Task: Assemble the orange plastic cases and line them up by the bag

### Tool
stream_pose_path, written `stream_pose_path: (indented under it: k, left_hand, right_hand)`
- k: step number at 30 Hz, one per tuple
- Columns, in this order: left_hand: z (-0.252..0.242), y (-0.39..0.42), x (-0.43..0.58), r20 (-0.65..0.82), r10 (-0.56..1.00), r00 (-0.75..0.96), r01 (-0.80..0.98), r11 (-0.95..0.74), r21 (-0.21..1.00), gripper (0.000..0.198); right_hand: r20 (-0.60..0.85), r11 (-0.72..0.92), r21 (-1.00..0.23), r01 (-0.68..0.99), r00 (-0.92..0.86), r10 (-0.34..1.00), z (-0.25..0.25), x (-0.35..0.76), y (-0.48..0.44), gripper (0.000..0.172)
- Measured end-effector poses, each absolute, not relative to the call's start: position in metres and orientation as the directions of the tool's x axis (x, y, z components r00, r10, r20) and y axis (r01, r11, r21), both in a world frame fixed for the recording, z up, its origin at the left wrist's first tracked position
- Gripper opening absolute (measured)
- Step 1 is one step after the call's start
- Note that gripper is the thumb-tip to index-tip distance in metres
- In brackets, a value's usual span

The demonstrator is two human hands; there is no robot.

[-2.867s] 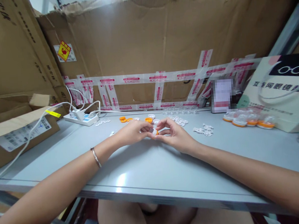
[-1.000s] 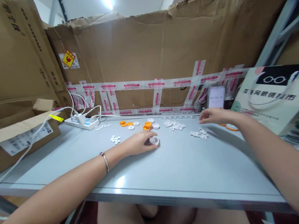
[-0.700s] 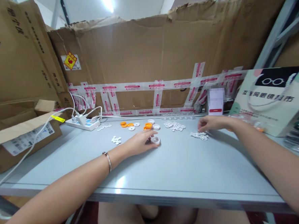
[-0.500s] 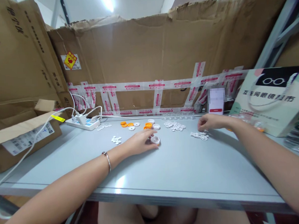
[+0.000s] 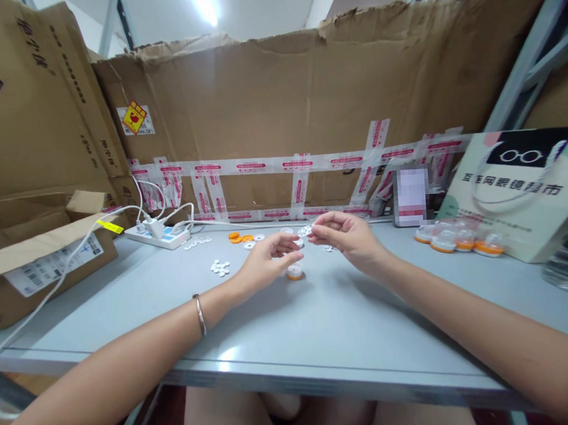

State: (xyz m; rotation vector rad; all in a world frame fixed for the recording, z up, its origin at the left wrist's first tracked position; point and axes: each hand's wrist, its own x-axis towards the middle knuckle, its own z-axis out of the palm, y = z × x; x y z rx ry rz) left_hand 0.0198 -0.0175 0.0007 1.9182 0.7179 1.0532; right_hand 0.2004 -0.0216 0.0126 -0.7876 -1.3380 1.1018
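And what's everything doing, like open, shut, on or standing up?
Left hand: open, fingers apart
Right hand: pinching
White part: held up by the right hand
Cup: on the desk, orange side down
Box: open on top
Power strip: plugs in it
Phone: upright, screen lit
Bag: standing
Light: on

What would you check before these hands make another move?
1. White perforated piece gripped: ok, pinched in the fingertips of the right hand.
2. Left hand free: ok, thumb and fingers apart, nothing visibly held.
3. Orange-based round piece standing steady: ok, it sits upright on the table.
4. Left thumb clear of that round piece: cannot tell, the two overlap in this view.
5. Loose white pieces fully visible: not ok, the right hand partly covers them.
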Motion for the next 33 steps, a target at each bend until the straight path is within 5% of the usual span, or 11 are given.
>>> stream_pose_path:
  k: [4,20,26,29,33]
  left_hand:
    - [0.007,-0.020,0.022,0.330,0.835,0.440,-0.105,-0.317,0.943,0.030]
    - [0.006,-0.018,0.020,0.263,0.875,0.406,-0.270,-0.160,0.950,0.022]
    - [0.002,-0.014,0.018,0.221,0.906,0.361,-0.201,-0.155,0.967,0.023]
    - [0.003,-0.016,0.017,0.162,0.905,0.394,-0.194,-0.091,0.977,0.023]
    - [0.004,-0.017,0.017,0.144,0.884,0.445,-0.152,-0.084,0.985,0.022]
  right_hand:
    - [0.331,0.299,-0.927,-0.225,-0.123,0.936,0.005,0.184,-0.031,0.023]
    - [0.407,0.400,-0.913,-0.073,-0.156,0.900,-0.005,0.176,-0.038,0.023]
    - [0.490,0.588,-0.741,0.325,-0.338,0.804,0.001,0.194,-0.027,0.020]
    - [0.444,0.507,-0.634,0.585,-0.261,0.857,0.001,0.218,-0.011,0.022]
    - [0.360,0.333,-0.321,0.887,-0.211,0.909,-0.012,0.251,0.012,0.022]
